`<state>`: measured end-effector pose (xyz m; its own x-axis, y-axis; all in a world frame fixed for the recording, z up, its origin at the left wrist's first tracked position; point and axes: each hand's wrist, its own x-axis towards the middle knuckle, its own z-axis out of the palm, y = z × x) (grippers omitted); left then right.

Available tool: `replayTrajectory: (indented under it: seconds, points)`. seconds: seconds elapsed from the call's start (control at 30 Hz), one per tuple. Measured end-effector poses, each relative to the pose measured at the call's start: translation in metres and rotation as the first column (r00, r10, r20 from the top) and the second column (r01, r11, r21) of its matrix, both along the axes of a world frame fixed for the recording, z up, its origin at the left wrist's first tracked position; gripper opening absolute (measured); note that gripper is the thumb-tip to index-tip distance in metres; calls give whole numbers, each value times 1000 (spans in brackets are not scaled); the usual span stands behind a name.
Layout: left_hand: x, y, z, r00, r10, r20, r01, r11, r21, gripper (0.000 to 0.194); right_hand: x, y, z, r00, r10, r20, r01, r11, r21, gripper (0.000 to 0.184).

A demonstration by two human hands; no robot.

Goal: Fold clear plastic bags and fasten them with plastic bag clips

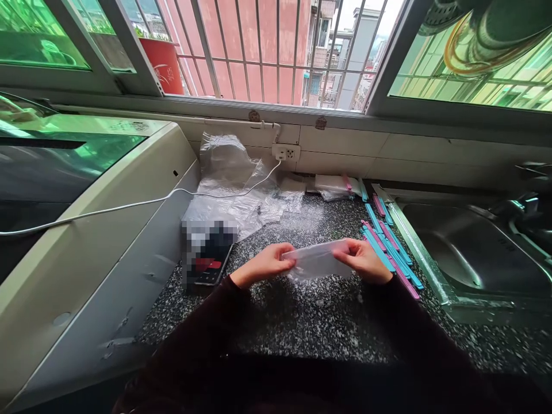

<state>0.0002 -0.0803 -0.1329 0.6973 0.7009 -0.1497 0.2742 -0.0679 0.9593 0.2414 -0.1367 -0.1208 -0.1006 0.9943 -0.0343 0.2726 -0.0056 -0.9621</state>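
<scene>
A translucent plastic bag (317,260) is stretched level between my two hands, above the speckled countertop (302,322). My left hand (269,264) pinches its left end between thumb and fingers. At the other end my right hand (362,260) grips the top edge the same way. Just right of my right hand lie several pink and blue plastic sealing clips (390,244) in a loose pile. Beyond my left hand, clear plastic bags (233,178) are heaped against the wall.
A phone (215,259), partly blurred out, lies left of my left hand. A white cable (172,194) runs from the wall socket (285,152) across a large white appliance (142,172). Packed bags (334,187) sit by the wall. A steel sink (448,241) is at right.
</scene>
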Motion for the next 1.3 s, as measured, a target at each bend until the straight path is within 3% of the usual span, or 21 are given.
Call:
replayTrajectory:
  seconds: [0.13, 0.33, 0.43, 0.53, 0.63, 0.7, 0.83, 0.93, 1.1, 1.3]
  points:
    - [1, 4, -1, 974, 173, 146, -173, 985, -15, 24, 4, 1, -5, 991, -136, -17, 137, 987, 80, 39]
    - [-4, 8, -1, 971, 146, 191, -143, 989, -31, 25, 7, 1, -6, 983, -181, -10, 181, 979, 92, 39]
    - [-9, 8, 4, 993, 51, 108, -54, 998, 26, 40, 7, -2, 3, 988, -149, 29, 146, 986, 83, 37]
    - [-7, 3, 11, 999, 13, 45, -21, 983, 184, 56, 4, -6, 13, 995, -44, 90, 40, 998, 42, 35]
    - [3, -5, 10, 999, 6, 42, -18, 951, 310, 37, 0, -7, 17, 996, 37, 86, -35, 999, -17, 34]
    - [11, -9, 5, 997, 31, 70, -49, 961, 272, 22, -3, -5, 13, 999, 25, 41, -25, 1000, -6, 36]
    - [17, -13, -3, 933, 239, 269, -260, 965, 42, 26, -11, -1, -7, 990, -33, -136, 53, 987, 150, 57]
    - [17, -15, -3, 864, 358, 354, -358, 931, -67, 29, -23, 0, -19, 985, -21, -170, 48, 986, 160, 60]
    - [18, -15, -1, 869, 352, 348, -325, 936, -135, 31, -38, -5, -24, 985, -136, -110, 148, 982, 114, 36]
    - [11, -6, 2, 871, 378, 313, -363, 926, -108, 25, -33, -6, -21, 989, -150, -7, 150, 977, 150, 33]
